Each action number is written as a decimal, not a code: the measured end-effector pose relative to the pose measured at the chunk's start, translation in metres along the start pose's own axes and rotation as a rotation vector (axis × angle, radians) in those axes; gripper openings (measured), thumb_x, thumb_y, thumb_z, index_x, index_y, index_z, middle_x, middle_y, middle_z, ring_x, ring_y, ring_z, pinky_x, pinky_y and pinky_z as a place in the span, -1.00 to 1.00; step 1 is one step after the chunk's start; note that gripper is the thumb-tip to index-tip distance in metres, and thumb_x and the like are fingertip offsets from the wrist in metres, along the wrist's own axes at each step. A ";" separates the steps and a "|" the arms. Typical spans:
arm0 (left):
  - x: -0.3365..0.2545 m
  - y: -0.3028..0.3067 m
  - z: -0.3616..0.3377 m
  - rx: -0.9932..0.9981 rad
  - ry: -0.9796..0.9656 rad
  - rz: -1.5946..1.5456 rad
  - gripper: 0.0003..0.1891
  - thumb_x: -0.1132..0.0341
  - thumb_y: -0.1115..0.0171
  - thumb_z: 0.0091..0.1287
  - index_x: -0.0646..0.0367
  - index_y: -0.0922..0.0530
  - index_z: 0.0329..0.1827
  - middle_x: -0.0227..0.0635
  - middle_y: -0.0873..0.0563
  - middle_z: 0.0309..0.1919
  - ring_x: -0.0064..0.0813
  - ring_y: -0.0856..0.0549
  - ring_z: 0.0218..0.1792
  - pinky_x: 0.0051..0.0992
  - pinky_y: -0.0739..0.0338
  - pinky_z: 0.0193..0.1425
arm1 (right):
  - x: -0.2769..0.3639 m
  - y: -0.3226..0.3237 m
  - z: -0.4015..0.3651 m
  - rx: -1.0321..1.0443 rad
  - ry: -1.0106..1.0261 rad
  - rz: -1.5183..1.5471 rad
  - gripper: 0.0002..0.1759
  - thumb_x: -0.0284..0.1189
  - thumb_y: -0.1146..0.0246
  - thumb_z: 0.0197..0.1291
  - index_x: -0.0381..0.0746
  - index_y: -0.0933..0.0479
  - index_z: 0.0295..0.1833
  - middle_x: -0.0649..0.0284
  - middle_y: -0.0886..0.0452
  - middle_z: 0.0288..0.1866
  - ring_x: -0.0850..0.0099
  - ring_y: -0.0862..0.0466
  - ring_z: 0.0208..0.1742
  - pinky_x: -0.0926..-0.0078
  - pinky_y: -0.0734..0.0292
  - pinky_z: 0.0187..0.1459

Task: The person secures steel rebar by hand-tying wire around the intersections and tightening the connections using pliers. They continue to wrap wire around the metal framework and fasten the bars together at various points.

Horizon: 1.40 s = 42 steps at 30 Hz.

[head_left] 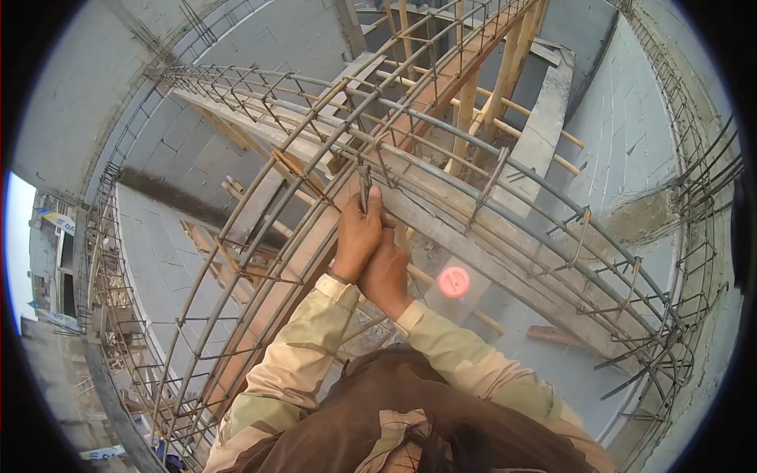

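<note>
Both your hands are bunched together at one crossing of the steel cage [505, 189], out at arm's length over the drop.

- Your left hand [359, 236] sits on top, fist clenched around a thin dark metal tool [364, 188]. It looks like pliers or a tying hook, too small to tell which.
- The tip of the tool points away from you and meets the cage where a bent loop crosses a long bar [441, 132].
- Your right hand [386, 276] is tucked just below and against the left, fingers curled in. Whether it also grips the tool's handle or only braces the left wrist is hidden.
- The cage lies in a long wooden form [292, 268] that runs from bottom left to top right, with more loops spaced along it on both sides.
- Timber props [465, 102] stand beyond it, and a grey block wall [623, 118] is on the right.
- No tie wire can be made out at the crossing, as it is too fine to see.

Step in hand, as I judge it: you are tying this one joint, with the tool set on the crossing and both hands loading it.

The next move likely calls for a firm twist of the wrists with the tool tip kept on the joint. It also needs steady footing, since you are leaning out over open space.
</note>
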<state>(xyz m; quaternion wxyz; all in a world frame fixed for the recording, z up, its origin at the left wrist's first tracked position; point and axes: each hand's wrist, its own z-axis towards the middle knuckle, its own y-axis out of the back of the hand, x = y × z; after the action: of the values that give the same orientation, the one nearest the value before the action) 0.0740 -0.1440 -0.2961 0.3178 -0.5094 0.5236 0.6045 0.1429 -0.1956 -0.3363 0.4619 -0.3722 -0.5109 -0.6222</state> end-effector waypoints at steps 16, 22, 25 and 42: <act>0.003 0.014 0.013 0.176 0.078 0.107 -0.33 -0.22 0.10 0.63 0.30 -0.55 -0.30 -0.13 -0.70 -0.46 -0.20 -0.73 -0.42 -0.23 -0.55 -0.28 | -0.018 0.031 -0.007 0.505 -0.490 0.836 -0.75 -0.46 -0.41 0.26 -0.36 -0.62 -0.02 0.18 -0.75 -0.27 0.26 -0.80 -0.23 0.28 -0.72 -0.17; 0.018 0.016 0.017 0.415 0.116 -0.383 -0.36 -0.32 0.14 0.59 0.16 -0.50 -0.23 -0.28 -0.64 -0.44 -0.36 -0.68 -0.32 -0.39 -0.52 -0.12 | -0.047 0.023 0.001 0.894 -0.606 1.599 -0.83 -0.45 -0.28 0.41 -0.34 -0.62 -0.03 0.22 -0.66 -0.36 0.44 -0.62 -0.46 0.40 -0.58 -0.30; 0.027 0.024 0.022 0.471 0.108 -0.383 -0.34 -0.32 0.05 0.56 0.22 -0.54 -0.18 -0.24 -0.68 -0.38 -0.36 -0.70 -0.28 -0.39 -0.56 -0.11 | -0.059 0.002 -0.006 1.003 -0.645 1.904 -0.85 -0.41 -0.23 0.47 -0.27 -0.62 -0.10 0.31 -0.57 -0.48 0.58 -0.38 -0.61 0.53 -0.33 -0.50; -0.003 0.004 0.003 0.262 0.203 -0.138 -0.65 0.21 -0.01 0.61 0.40 -0.50 -0.21 0.00 -0.76 -0.41 -0.18 -0.82 -0.42 -0.30 -0.73 -0.37 | 0.005 0.042 -0.023 0.043 -0.221 -0.317 -0.64 -0.47 -0.40 0.00 -0.41 -0.56 -0.09 -0.20 -0.72 -0.34 -0.17 -0.76 -0.24 -0.05 -0.66 -0.18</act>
<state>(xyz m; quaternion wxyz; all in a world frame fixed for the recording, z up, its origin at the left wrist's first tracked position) 0.0706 -0.1415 -0.2922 0.3677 -0.5569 0.5911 0.4531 0.1815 -0.2209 -0.3239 0.3068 -0.3433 -0.6239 -0.6315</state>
